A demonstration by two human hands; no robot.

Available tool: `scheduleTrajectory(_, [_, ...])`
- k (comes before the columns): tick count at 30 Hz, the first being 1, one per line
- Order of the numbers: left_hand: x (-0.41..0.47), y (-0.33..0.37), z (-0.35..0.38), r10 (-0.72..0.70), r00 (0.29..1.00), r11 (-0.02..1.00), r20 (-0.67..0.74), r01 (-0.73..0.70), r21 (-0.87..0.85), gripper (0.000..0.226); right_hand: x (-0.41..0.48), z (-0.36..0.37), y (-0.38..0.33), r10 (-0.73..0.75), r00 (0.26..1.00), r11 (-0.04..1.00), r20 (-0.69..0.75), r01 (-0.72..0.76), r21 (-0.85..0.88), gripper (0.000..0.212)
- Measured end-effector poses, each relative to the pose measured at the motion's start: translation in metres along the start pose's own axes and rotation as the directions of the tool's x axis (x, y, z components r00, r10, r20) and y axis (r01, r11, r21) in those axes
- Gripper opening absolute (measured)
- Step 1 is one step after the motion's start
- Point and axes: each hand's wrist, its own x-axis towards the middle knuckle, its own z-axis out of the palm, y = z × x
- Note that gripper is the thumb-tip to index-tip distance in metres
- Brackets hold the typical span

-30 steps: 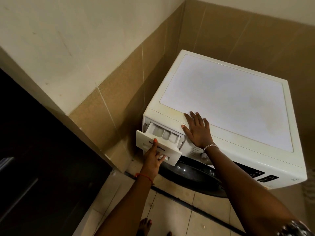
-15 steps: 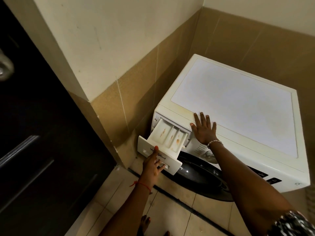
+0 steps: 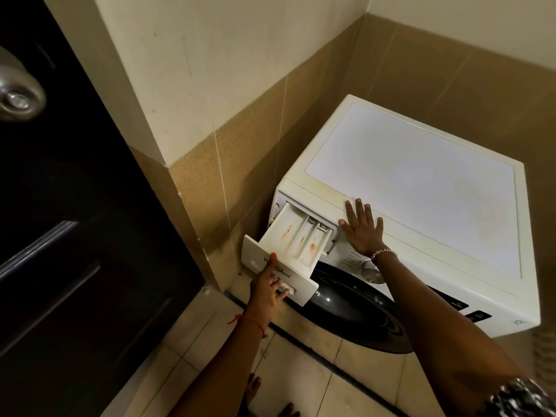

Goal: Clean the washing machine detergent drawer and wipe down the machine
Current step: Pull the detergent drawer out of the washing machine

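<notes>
White enamel: washing machine (image 3: 421,212) in a tiled corner, top panel spreading away beyond the right fingertips. Detergent drawer (image 3: 296,239) drawn far out of its slot at the upper front corner, just left of the right fingers and running back from the left fingers. Three compartments open to view.

Right hand (image 3: 362,233) flat on the machine's front top edge, fingers straight and spread, gripping nothing, bracing only. Left hand (image 3: 267,291) at the drawer's front panel, thumb on top by the printed logo, fingers curled into the handle recess, holding the drawer. Orange-brown residue (image 3: 313,246) in the compartments, between the two sets of fingers.

Step in hand, by judgement: freeing the drawer for cleaning. Pull straight along the runners, no twist. Keep the right palm pressing down against cabinet shift. Probably a release tab at the rear, not discernible here. Support the underside on release.
</notes>
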Motion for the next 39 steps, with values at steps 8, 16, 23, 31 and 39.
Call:
scheduleTrajectory(8, [-0.004, 0.005, 0.004, -0.016, 0.998, 0.998, -0.053, 0.014, -0.053, 0.065, -0.003, 0.003, 0.001, -0.015, 1.0, 1.0, -0.02, 0.015, -0.028, 0.057])
scheduleTrajectory(16, [-0.008, 0.01, 0.014, 0.075, 0.996, 0.997, -0.056, -0.076, -0.001, 0.056, -0.003, 0.011, 0.002, -0.003, 0.998, 0.997, -0.066, -0.003, -0.08, 0.06])
scheduleTrajectory(23, [-0.007, 0.009, 0.014, 0.067, 0.995, 0.998, -0.074, -0.066, 0.018, 0.055, -0.035, 0.039, -0.034, -0.181, 0.951, 0.97, -0.249, 0.215, 0.116, 0.068])
scheduleTrajectory(31, [-0.007, 0.013, 0.014, 0.061, 0.995, 0.997, -0.077, -0.057, 0.061, 0.054, -0.037, 0.071, -0.056, -0.005, 0.939, 0.998, -0.344, 0.029, 0.064, 0.046])
scheduleTrajectory(39, [-0.001, 0.013, 0.011, 0.044, 0.996, 0.998, -0.08, -0.04, 0.05, 0.048, -0.012, 0.074, -0.057, 0.137, 0.987, 0.989, -0.08, -0.141, -0.038, 0.055])
